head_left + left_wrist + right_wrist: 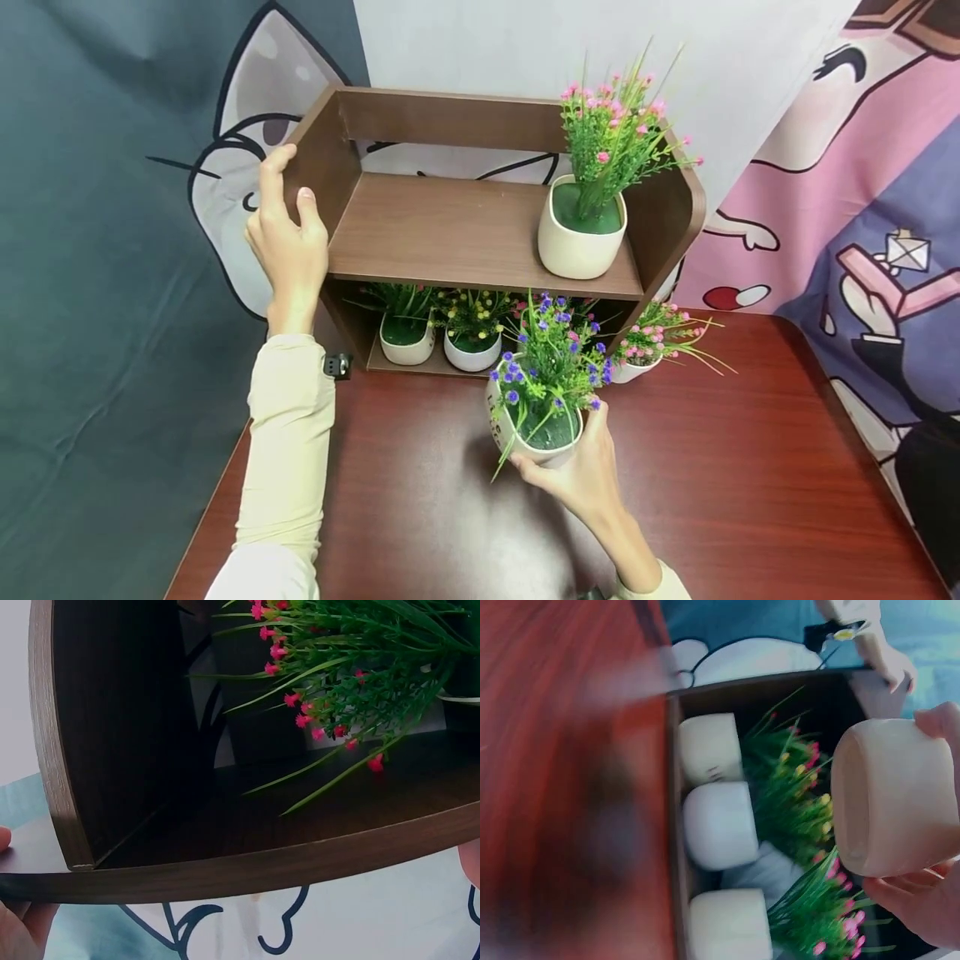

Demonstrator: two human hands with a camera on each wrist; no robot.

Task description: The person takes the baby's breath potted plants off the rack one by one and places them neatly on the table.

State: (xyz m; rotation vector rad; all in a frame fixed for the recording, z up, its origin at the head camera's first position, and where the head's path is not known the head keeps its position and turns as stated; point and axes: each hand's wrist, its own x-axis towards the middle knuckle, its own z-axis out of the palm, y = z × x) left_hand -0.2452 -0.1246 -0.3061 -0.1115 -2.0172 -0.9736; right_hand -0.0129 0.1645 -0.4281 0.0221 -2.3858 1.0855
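My right hand [577, 475] grips a white flowerpot [504, 421] from its near right side, raised over the table in front of the shelf. Green leaves and blue-purple flowers [551, 350] fill this pot. In the right wrist view the pot [896, 799] shows its smooth side and base, with fingers around it. My left hand [288, 237] holds the left side panel [318, 150] of the brown shelf [442, 225], its index finger at the panel's front edge. The left wrist view shows parts of the fingers on both sides of the panel edge [247, 870].
A white pot with pink flowers [581, 250] stands at the right of the upper board. Below are several potted plants, among them a yellow-flowered one [472, 350]. Another pink-flowered pot [637, 367] stands beside the shelf's right side on the reddish table [735, 467].
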